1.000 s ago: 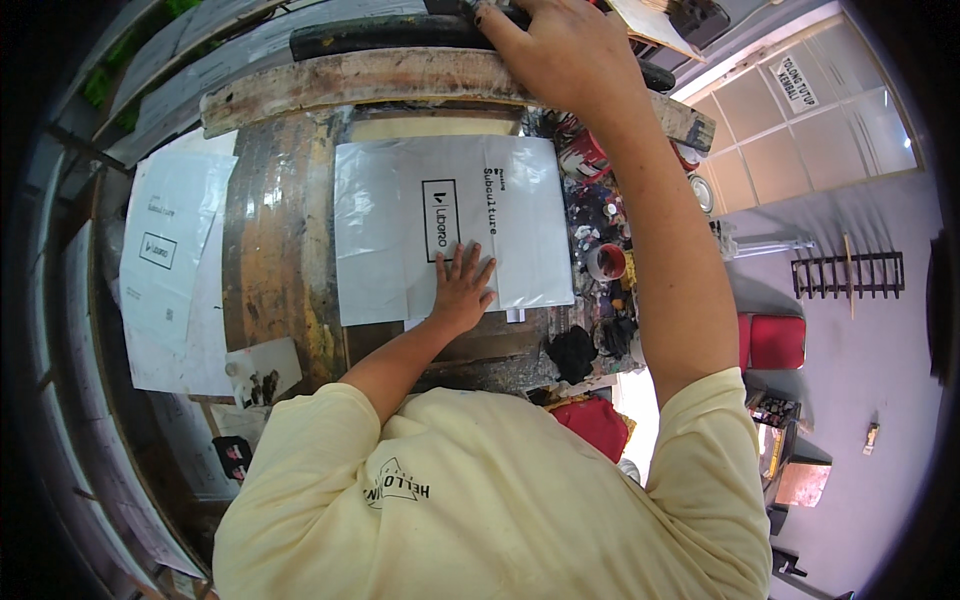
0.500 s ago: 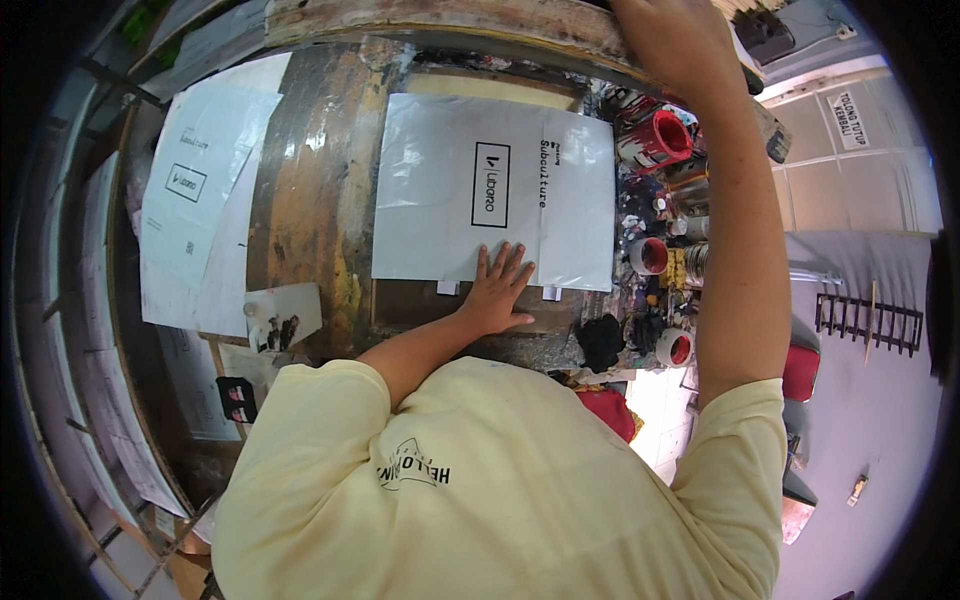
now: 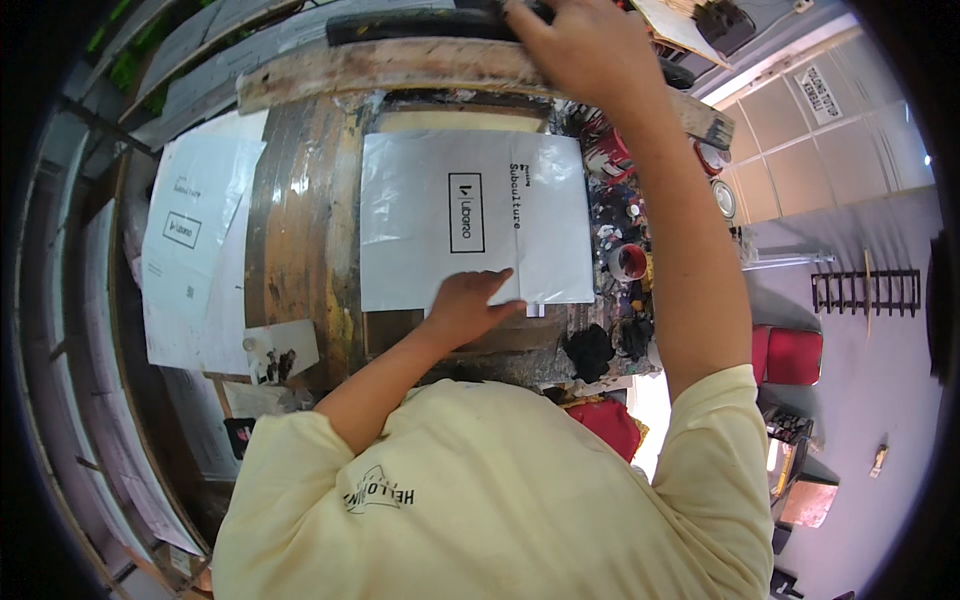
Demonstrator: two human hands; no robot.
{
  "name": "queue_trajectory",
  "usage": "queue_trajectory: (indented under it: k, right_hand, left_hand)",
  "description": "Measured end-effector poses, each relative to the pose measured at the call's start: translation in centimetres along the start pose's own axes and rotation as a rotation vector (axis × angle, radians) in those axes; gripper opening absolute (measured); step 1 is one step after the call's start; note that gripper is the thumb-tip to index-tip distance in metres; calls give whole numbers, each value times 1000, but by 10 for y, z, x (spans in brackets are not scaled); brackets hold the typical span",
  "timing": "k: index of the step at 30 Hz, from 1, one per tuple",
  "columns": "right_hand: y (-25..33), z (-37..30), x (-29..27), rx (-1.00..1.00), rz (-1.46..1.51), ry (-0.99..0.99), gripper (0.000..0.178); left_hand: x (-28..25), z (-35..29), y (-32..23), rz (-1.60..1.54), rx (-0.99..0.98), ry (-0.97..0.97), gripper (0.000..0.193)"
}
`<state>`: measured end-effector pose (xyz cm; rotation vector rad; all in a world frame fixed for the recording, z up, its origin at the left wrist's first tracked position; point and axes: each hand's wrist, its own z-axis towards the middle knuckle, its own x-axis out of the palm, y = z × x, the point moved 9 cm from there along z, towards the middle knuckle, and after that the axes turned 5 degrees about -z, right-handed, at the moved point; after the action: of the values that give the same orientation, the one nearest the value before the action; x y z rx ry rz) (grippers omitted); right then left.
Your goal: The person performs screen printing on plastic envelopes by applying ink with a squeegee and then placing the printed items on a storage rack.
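Note:
A white plastic bag (image 3: 415, 220) with black print lies flat on a worn, paint-stained work board in front of me. At its near edge is my left hand (image 3: 470, 308), palm down, with the forefinger stretched to the right and the thumb apart; it holds nothing. My right hand (image 3: 590, 55) reaches far forward, over a pale wooden beam (image 3: 400, 72) behind the bag. Its fingertips run to the picture's upper edge by a black bar (image 3: 420, 25), so whether they grip it is hidden.
Similar printed bags (image 3: 195, 210) lie to the left. Right of the board are paint pots, one white cup with red paint (image 3: 628, 262), and dark rags (image 3: 588, 350). A stained white container (image 3: 280, 350) stands at the near left. Racks line the left side.
My left hand has gone from spread fingers on the bag to a turned pose pointing right. My right hand has moved left along the beam. The whole view has shifted slightly.

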<state>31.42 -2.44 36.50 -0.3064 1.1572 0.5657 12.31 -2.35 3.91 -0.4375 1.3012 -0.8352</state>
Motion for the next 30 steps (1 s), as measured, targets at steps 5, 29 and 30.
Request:
queue_trajectory:
  k: [5, 29, 30]
  right_hand:
    - [-4, -18, 7, -34, -84, -91, 58]
    - [9, -56, 19, -295, -220, -458, 23]
    - [7, -56, 19, -286, -216, -445, 24]
  left_hand:
    - [-219, 32, -104, 216, 320, -610, 46]
    - [-232, 178, -141, 415, 201, -17, 129]
    - [-237, 181, -152, 393, 136, 52, 128]
